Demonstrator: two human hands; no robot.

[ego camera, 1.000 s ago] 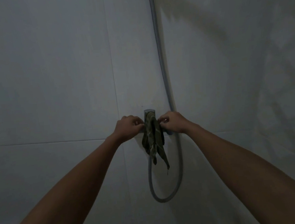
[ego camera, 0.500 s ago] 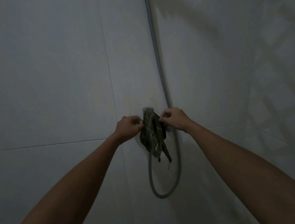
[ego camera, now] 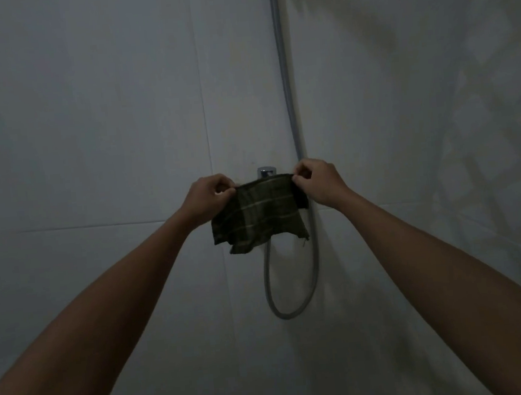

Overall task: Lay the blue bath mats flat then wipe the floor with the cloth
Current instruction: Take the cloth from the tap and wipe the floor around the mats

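A small dark green checked cloth (ego camera: 259, 216) hangs spread out in front of a chrome wall fitting (ego camera: 266, 172). My left hand (ego camera: 210, 197) pinches its upper left corner and my right hand (ego camera: 317, 183) pinches its upper right corner, holding the top edge stretched between them. The lower edge of the cloth hangs loose and ragged. No blue bath mats and no floor are in view.
A grey shower hose (ego camera: 288, 100) runs down the wall corner and loops below the cloth (ego camera: 290, 316). Pale tiled walls (ego camera: 91, 149) fill the dim view on both sides of the corner.
The cloth was bunched and hanging narrow on the fitting. Both hands have pulled apart sideways, and the cloth is now spread wide between them.
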